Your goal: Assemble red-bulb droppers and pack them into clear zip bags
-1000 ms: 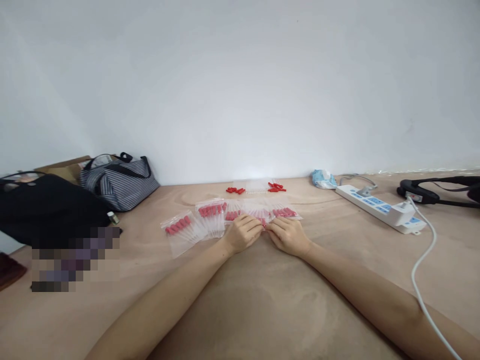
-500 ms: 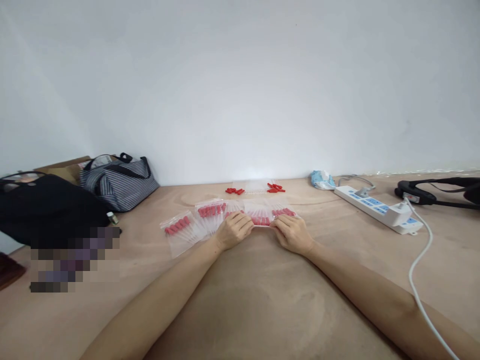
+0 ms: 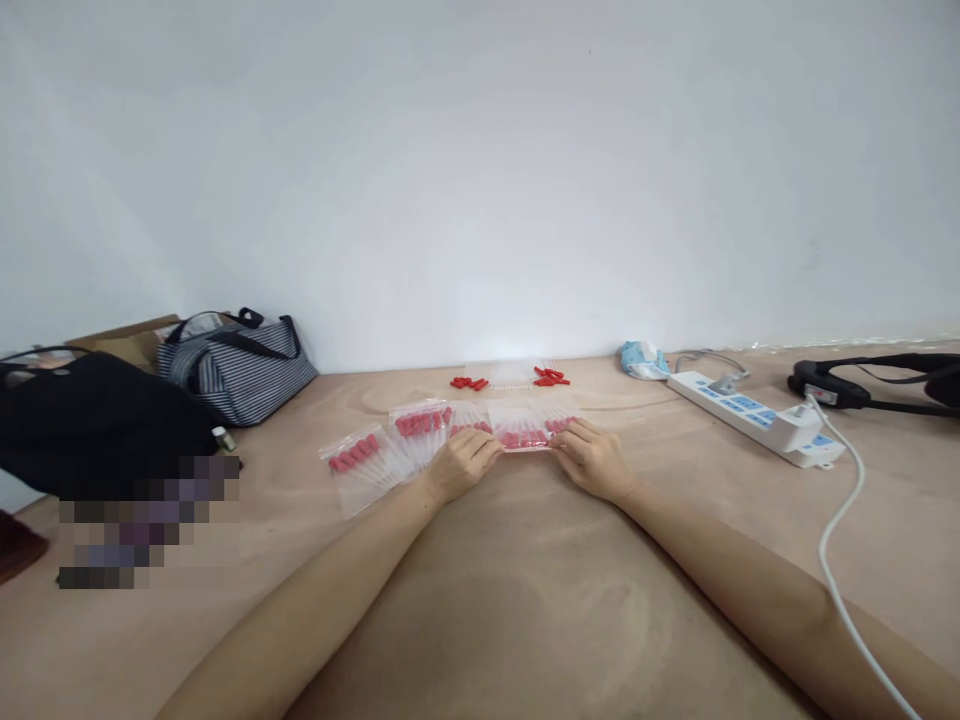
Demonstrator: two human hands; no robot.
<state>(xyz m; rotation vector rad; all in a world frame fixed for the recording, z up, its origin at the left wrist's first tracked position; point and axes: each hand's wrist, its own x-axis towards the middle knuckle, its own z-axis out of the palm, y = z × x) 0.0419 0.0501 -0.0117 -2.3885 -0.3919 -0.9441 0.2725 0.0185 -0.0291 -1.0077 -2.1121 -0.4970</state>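
Note:
In the head view, a clear zip bag (image 3: 525,442) with several red pieces inside lies on the table between my hands. My left hand (image 3: 463,462) pinches its near left edge. At the near right edge, the fingers of my right hand (image 3: 592,455) are closed on the same bag. Left of my hands, more clear bags overlap: one (image 3: 367,480) lies outermost with red-ended white sticks in it, and another bag (image 3: 420,420) is behind it. Farther back are loose red caps (image 3: 469,384), a row of thin white sticks (image 3: 510,382) and more red caps (image 3: 552,378).
At the left stand a black bag (image 3: 97,420) and a striped bag (image 3: 247,370), near a small bottle (image 3: 223,438). A blue-white pack (image 3: 643,360), a power strip (image 3: 742,410) and a black headset strap (image 3: 832,385) lie right. A white cable (image 3: 840,520) crosses my right arm.
My hands have moved slightly apart along the bag's near edge, with the right hand shifted right. More of the red pieces between them now shows.

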